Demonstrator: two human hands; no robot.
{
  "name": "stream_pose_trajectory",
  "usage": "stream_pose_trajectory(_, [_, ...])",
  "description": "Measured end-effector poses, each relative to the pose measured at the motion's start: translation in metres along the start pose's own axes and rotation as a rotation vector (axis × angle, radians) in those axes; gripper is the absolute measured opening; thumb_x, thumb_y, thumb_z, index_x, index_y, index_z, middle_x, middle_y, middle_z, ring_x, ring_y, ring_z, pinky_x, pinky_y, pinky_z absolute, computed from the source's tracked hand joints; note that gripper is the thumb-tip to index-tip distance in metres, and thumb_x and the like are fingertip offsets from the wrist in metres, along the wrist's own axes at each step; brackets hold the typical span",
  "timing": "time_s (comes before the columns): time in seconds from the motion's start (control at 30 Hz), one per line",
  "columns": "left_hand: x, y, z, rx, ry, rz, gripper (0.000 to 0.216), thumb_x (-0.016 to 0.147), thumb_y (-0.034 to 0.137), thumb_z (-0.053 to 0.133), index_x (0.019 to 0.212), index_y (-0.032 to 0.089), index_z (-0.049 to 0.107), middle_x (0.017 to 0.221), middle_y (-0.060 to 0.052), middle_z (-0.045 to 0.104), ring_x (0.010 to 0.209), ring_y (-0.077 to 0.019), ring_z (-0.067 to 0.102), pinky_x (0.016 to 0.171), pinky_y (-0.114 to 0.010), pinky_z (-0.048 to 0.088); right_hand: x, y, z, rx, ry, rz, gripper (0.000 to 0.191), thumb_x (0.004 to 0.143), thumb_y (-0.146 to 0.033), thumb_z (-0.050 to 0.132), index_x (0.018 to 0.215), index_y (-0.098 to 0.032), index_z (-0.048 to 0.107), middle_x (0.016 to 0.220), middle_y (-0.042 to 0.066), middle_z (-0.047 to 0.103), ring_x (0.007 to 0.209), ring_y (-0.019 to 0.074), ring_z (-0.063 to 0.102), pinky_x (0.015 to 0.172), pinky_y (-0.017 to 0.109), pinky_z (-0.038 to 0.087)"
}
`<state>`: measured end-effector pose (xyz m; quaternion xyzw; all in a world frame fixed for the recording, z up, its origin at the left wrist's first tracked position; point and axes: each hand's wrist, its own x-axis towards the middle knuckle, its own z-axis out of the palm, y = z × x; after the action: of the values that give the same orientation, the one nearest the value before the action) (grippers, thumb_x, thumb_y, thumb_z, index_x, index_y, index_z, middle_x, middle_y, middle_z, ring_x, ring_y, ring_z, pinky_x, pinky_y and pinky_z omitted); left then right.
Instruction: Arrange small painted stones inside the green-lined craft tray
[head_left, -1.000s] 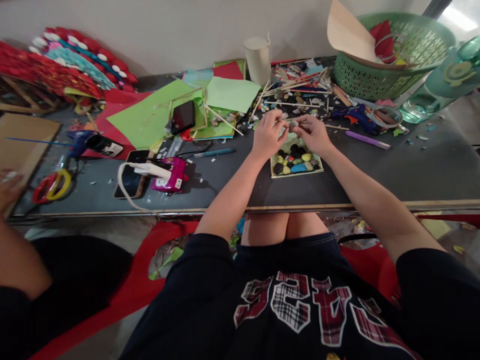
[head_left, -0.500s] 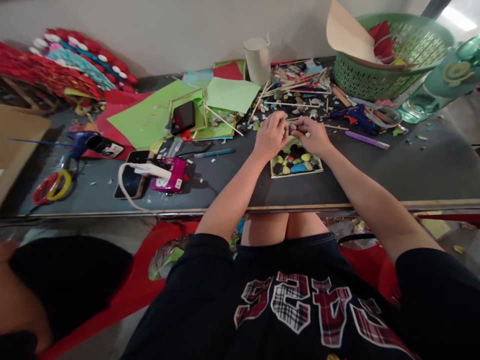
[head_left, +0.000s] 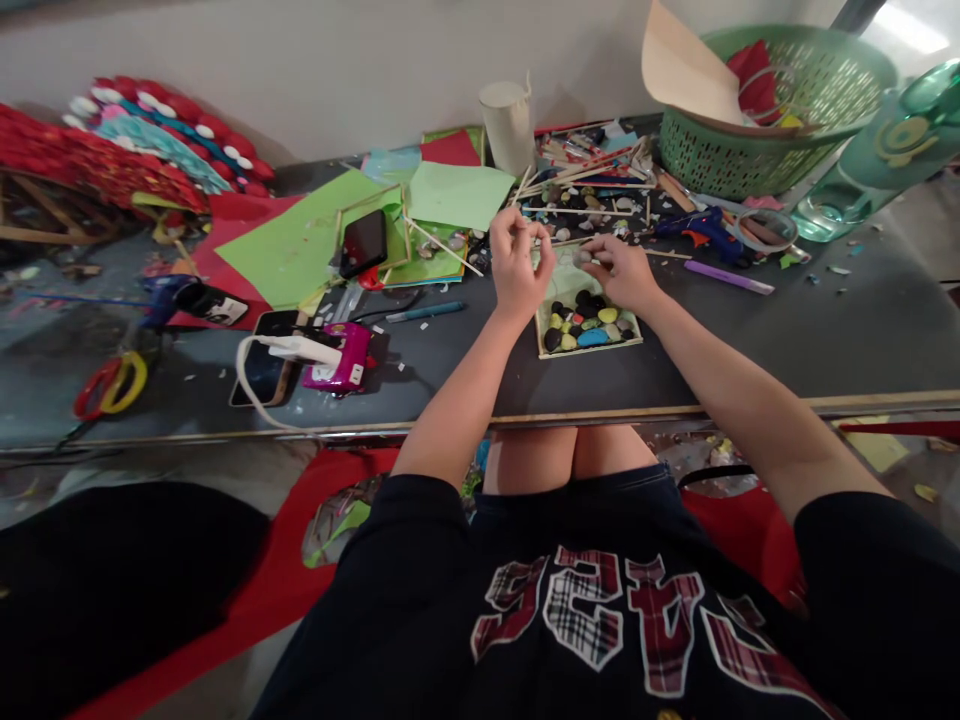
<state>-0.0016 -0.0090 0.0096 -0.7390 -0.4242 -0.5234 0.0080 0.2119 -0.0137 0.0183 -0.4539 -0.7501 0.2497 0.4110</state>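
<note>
My right hand (head_left: pixel 622 272) pinches a small grey pebble (head_left: pixel 581 257) between thumb and fingertips, over the far part of a shallow frame. The thin-edged frame (head_left: pixel 592 350) lies on the table, its near half filled with black, yellow, green and red pebbles and a blue pebble (head_left: pixel 592 338). My left hand (head_left: pixel 523 262) is raised at the frame's left side, apart from the pebble. Its fingers curl round with thumb and index tip close together; anything between them is too small to make out.
Behind my hands lie loose pebbles and sticks (head_left: pixel 585 180). A blue glue gun (head_left: pixel 694 228), purple marker (head_left: pixel 727 278), green basket (head_left: pixel 750 150) and bottle (head_left: pixel 862 170) stand right. Leftward are a phone (head_left: pixel 364 243), magenta power adapter (head_left: pixel 349 358), coloured paper (head_left: pixel 292 245) and scissors (head_left: pixel 112 385).
My left hand has drawn away from the pebble, to the left. My right hand keeps the pebble at nearly the same spot. The view has shifted slightly.
</note>
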Motion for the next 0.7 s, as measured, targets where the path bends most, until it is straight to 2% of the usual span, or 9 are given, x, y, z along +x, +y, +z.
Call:
stream_pose_trajectory(0.13, [0.006, 0.001, -0.008, -0.079, 0.001, -0.100, 0.056, 0.100, 0.072, 0.037, 0.108, 0.028, 0.069, 0.122, -0.016, 0.058, 0.125, -0.0325, 0.059, 0.107, -0.053, 0.052, 0.003, 0.006, 0.002, 0.129, 0.054, 0.019, 0.030, 0.085, -0.038, 0.068, 0.110, -0.020, 0.068, 0.095, 0.007, 0.079, 0.089, 0.0223, 0.073, 0.087, 0.040, 0.057])
stream_pose_trajectory(0.3, [0.004, -0.011, 0.001, 0.031, -0.050, 0.002, 0.058, 0.099, 0.075, 0.038, 0.119, 0.030, 0.068, 0.121, -0.015, 0.055, 0.123, -0.0316, 0.058, 0.104, -0.051, 0.052, 0.006, 0.014, 0.008, 0.210, 0.048, 0.036, 0.035, 0.083, -0.045, 0.069, 0.108, -0.020, 0.067, 0.096, 0.006, 0.079, 0.087, 0.0206, 0.072, 0.088, 0.042, 0.057])
stream_pose_trajectory(0.5, [-0.003, -0.027, 0.012, 0.044, -0.048, -0.024, 0.054, 0.089, 0.077, 0.057, 0.108, 0.027, 0.061, 0.122, -0.013, 0.051, 0.119, -0.0312, 0.055, 0.104, -0.055, 0.051, 0.005, 0.011, 0.006, 0.151, 0.045, 0.034, 0.032, 0.084, -0.039, 0.069, 0.109, -0.019, 0.068, 0.094, 0.006, 0.079, 0.076, 0.0181, 0.068, 0.083, 0.041, 0.057])
stream_pose_trajectory(0.7, [-0.003, -0.027, 0.010, 0.076, -0.026, 0.021, 0.048, 0.098, 0.072, 0.046, 0.107, 0.027, 0.060, 0.120, -0.013, 0.051, 0.119, -0.0292, 0.056, 0.105, -0.052, 0.051, 0.004, 0.010, 0.005, 0.128, 0.044, 0.044, 0.033, 0.082, -0.038, 0.068, 0.110, -0.020, 0.069, 0.095, 0.005, 0.079, 0.075, 0.0175, 0.067, 0.081, 0.039, 0.056])
